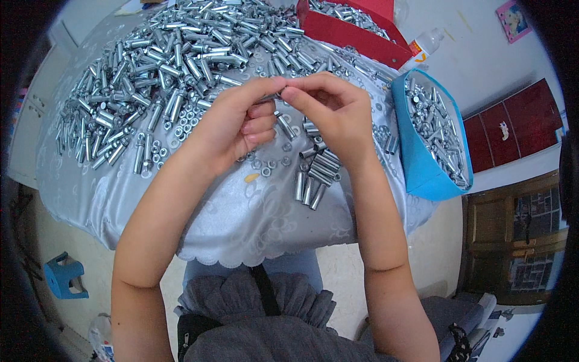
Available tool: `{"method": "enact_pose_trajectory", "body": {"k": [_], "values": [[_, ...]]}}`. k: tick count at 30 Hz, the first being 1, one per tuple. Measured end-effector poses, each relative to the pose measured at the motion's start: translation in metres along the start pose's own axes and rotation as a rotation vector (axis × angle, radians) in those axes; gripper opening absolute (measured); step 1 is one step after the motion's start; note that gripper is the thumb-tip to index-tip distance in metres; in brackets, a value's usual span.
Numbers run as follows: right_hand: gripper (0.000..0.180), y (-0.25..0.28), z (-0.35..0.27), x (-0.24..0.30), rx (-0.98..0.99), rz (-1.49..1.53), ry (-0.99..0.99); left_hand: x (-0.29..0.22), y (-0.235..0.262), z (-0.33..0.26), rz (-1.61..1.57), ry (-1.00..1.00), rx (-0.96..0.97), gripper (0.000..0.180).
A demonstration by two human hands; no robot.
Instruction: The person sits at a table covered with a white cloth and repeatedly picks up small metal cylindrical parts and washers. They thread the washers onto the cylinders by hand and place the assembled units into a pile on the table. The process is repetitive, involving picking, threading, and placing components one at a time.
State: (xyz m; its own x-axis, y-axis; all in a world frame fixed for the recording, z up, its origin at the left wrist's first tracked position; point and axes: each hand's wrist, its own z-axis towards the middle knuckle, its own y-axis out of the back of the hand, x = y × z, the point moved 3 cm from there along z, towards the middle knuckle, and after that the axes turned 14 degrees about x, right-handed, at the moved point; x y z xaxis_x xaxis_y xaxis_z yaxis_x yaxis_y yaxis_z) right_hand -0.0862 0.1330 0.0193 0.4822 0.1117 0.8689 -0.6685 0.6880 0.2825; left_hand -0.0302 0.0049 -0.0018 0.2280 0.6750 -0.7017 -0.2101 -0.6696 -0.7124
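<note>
My left hand [235,120] and my right hand [335,111] meet over the middle of the table, thumbs and forefingers pinched together. A small bit of dark metal shows between the fingertips; its kind is hidden. The other fingers of my left hand are curled in. Below the hands lie loose hex nuts [267,171] and washers. A group of short metal sleeves [324,168] lies by my right wrist, some side by side. To the left spreads a large heap of silver expansion bolts [181,60], with more nuts [190,117] along its near edge.
A blue fabric bin [416,151] full of bolts and metal parts stands at the right edge of the table. Behind it are a red box [344,33] with more metal pieces and a white bottle [427,42]. A shiny tablecloth [241,223] hangs over the near edge. A blue stool [63,276] stands on the floor at left.
</note>
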Motion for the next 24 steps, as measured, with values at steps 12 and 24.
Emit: {"method": "enact_pose_trajectory", "body": {"k": [12,24], "values": [[0.024,0.017,0.002,-0.013,-0.021,0.030,-0.196,-0.009,0.005,-0.002,-0.047,-0.023,-0.098,0.019],[0.020,0.007,-0.006,-0.032,0.169,-0.976,-0.082,-0.013,0.025,0.003,-0.086,-0.054,-0.221,0.020]]}}
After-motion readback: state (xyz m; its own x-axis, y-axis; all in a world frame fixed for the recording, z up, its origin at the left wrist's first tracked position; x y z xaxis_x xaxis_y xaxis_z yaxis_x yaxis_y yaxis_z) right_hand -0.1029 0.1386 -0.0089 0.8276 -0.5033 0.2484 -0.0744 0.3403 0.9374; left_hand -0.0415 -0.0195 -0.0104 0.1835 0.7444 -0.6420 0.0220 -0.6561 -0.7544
